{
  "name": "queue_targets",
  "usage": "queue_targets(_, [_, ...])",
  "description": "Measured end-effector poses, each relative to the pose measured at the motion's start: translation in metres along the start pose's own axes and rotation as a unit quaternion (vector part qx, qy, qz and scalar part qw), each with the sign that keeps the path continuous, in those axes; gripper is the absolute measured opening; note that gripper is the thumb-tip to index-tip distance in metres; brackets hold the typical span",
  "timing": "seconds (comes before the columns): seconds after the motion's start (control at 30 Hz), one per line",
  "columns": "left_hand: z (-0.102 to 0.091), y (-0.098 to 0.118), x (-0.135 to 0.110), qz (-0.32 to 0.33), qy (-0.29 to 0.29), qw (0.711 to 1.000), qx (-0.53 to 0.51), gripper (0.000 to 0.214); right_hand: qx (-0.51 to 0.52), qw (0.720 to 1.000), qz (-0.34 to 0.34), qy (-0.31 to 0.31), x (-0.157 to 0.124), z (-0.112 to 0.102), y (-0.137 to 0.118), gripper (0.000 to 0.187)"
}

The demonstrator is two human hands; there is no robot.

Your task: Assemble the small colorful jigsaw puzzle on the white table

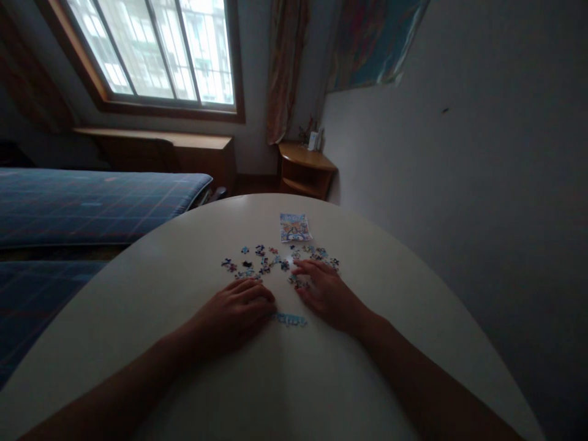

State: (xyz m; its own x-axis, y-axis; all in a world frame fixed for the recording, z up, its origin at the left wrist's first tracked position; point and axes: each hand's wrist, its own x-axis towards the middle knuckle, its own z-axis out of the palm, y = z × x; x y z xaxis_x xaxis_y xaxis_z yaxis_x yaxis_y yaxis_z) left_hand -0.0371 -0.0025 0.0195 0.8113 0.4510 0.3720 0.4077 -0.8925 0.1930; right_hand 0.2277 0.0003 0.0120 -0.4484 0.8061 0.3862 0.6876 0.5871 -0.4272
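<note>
My left hand (243, 304) rests on the white table with its fingers loosely bent, its thumb mostly hidden. Beside its fingertips lies a short strip of joined light-blue jigsaw pieces (291, 320); the strip's left end is close to the hand, and I cannot tell whether they touch. Over the right part of the loose jigsaw pieces (264, 268) is my right hand (324, 293), thumb and fingers apart. Several pieces lie under or around its fingers, partly covered. Past the pieces, a small colourful picture sheet (294, 227) lies flat.
The round white table (184, 263) has its curved far edge ahead of me. A bed with a blue checked mattress (92, 202) stands at the left. Behind are a wooden corner shelf (307, 157), a long desk (197, 141) and a barred window (156, 49). A wall (459, 184) runs along the right.
</note>
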Motion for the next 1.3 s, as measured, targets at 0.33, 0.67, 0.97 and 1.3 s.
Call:
queue_targets(0.33, [-0.002,0.010,0.000,0.020,-0.006,1.000,-0.018,0.019,-0.001,0.999,-0.028,-0.019,0.001,-0.001,-0.001,0.040])
queue_targets(0.67, [-0.004,0.007,0.003,-0.012,0.027,0.999,0.030,0.023,-0.008,0.999,0.033,0.036,0.001,-0.002,-0.003,0.037])
queue_targets(0.97, [-0.002,0.004,0.001,-0.042,0.048,0.998,0.030,0.021,-0.014,0.996,0.073,0.055,0.003,-0.006,-0.002,0.033])
queue_targets(1.3, [0.001,-0.006,-0.004,-0.126,0.050,0.987,0.088,0.021,-0.044,0.998,0.007,0.042,0.001,-0.009,0.001,0.016])
